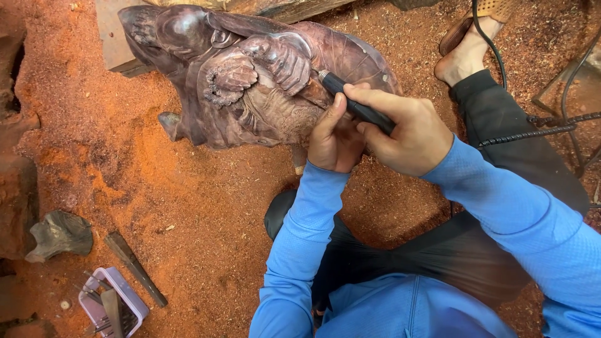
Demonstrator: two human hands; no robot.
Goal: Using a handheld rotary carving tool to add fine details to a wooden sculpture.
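A dark purplish-brown wooden carving [250, 75] with folded, hand-like forms lies on the sawdust-covered floor. My right hand [407, 128] grips a black pen-shaped rotary tool [357, 103], its tip pressed against the carving's right side. My left hand [335, 141] rests just below the tool's front end, thumb up against it, steadying it beside the wood. A black flexible shaft cable [532, 131] runs off to the right. Both arms wear blue sleeves.
Red sawdust [188, 188] covers the floor. A grey wood chunk [59, 235], a dark chisel [134, 266] and a small lilac box of bits [113, 303] lie at lower left. My bare foot [466, 56] and black trouser leg are at upper right, beside cables.
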